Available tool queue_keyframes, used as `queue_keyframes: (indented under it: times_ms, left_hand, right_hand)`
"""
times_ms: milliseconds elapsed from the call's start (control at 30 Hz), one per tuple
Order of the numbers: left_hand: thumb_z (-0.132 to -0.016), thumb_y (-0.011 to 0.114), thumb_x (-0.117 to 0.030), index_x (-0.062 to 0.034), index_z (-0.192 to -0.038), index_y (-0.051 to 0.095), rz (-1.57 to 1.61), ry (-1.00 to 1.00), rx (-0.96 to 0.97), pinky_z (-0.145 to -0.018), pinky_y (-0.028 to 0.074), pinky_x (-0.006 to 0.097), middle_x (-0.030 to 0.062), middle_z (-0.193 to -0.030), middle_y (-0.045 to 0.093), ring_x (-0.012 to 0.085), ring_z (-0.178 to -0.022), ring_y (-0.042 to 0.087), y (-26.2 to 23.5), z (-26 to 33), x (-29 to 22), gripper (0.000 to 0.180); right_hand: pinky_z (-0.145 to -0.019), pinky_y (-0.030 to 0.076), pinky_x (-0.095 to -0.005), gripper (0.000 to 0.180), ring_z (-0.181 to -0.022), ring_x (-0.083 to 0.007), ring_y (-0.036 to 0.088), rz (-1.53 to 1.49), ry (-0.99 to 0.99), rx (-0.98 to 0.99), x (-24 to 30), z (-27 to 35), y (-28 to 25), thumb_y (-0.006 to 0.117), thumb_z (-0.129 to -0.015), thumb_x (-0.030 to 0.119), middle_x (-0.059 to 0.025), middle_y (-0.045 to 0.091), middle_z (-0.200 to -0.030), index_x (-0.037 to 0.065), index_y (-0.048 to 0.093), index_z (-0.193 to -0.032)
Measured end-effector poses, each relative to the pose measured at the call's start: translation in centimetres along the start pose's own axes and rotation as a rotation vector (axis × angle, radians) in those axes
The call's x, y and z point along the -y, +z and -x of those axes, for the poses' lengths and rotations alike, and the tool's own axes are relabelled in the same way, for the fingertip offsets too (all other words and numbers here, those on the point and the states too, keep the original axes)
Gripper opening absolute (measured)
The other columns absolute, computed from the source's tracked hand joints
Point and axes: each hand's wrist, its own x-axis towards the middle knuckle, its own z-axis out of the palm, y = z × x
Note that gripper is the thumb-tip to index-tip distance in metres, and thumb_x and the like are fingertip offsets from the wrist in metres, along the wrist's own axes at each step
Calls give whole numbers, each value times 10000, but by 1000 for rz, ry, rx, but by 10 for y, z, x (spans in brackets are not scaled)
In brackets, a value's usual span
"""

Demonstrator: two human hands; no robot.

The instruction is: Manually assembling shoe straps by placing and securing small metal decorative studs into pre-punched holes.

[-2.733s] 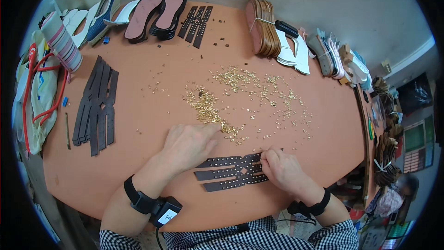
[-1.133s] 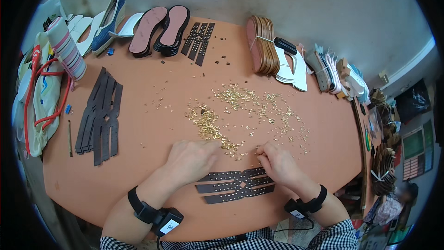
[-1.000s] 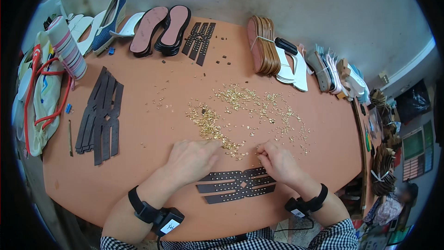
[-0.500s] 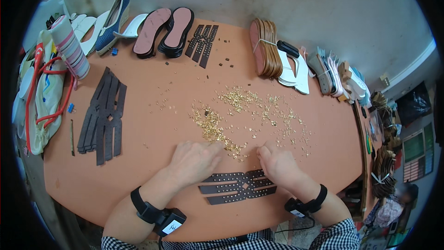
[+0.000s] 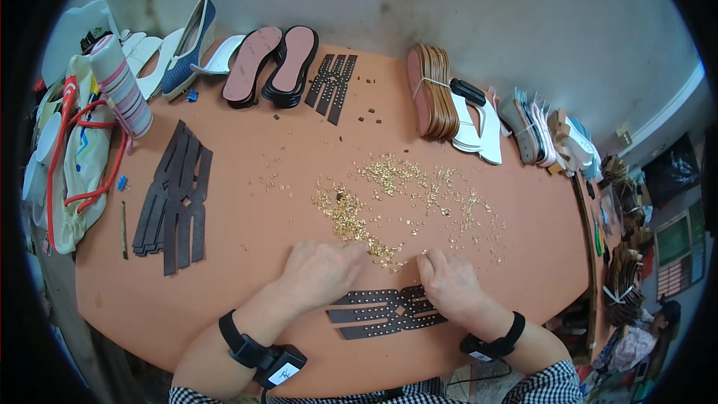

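A dark strap piece [image 5: 385, 312] with rows of small studs lies flat on the orange table [image 5: 247, 179] near its front edge. My left hand [image 5: 323, 272] rests just above its left end, fingertips in the pile of small gold studs [image 5: 404, 206]. My right hand [image 5: 447, 282] presses on the right end of the strap piece, fingers curled near the loose studs. Whether either hand pinches a stud is hidden. Both wrists wear black bands.
A stack of dark unstudded straps [image 5: 176, 198] lies at the left. Shoe soles [image 5: 273, 63], a blue shoe [image 5: 191, 45] and more straps [image 5: 333, 86] line the far edge, with brown soles [image 5: 430, 101] and white pieces [image 5: 479, 123] at the right. A bag [image 5: 71, 157] sits at far left.
Both hands stay at the studded strap piece with small finger movements among the studs; the view has shifted slightly, nothing else on the table moved.
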Motion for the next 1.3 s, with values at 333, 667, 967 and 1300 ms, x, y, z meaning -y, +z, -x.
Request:
queue_keyframes:
  times_ms: [333,667,967,1300]
  left_hand:
    - [-788,606,-252,-132,-1091,587,-38,-47,99,-630,504,423,103,-838,662,297,-740,640,-5,-1,-1,326]
    - [-785,622,-265,-146,-1071,584,78,-71,99,-628,507,421,94,-833,665,302,-736,641,-3,-1,3,313]
    - [-806,580,-248,-123,-1078,557,99,-81,142,-649,492,462,141,-805,656,331,-758,638,-8,-4,1,300]
    - [-808,569,-237,-108,-1026,554,54,-60,116,-617,497,457,138,-773,644,334,-740,637,-6,-1,-3,253]
  right_hand:
    - [-608,497,-410,133,-705,-327,609,-441,248,-23,-21,-29,0,577,-825,149,-134,586,-831,40,584,-900]
    - [-686,487,-376,113,-782,-319,595,-609,202,-75,-18,-71,5,594,-802,101,-139,578,-865,22,590,-884]
    - [-653,489,-399,107,-739,-333,601,-579,171,-25,-5,-82,11,577,-824,144,-141,585,-849,45,585,-864]
    - [-577,481,-438,136,-663,-371,580,-442,-2,-53,-9,-84,13,544,-839,158,-174,563,-838,28,529,-875]
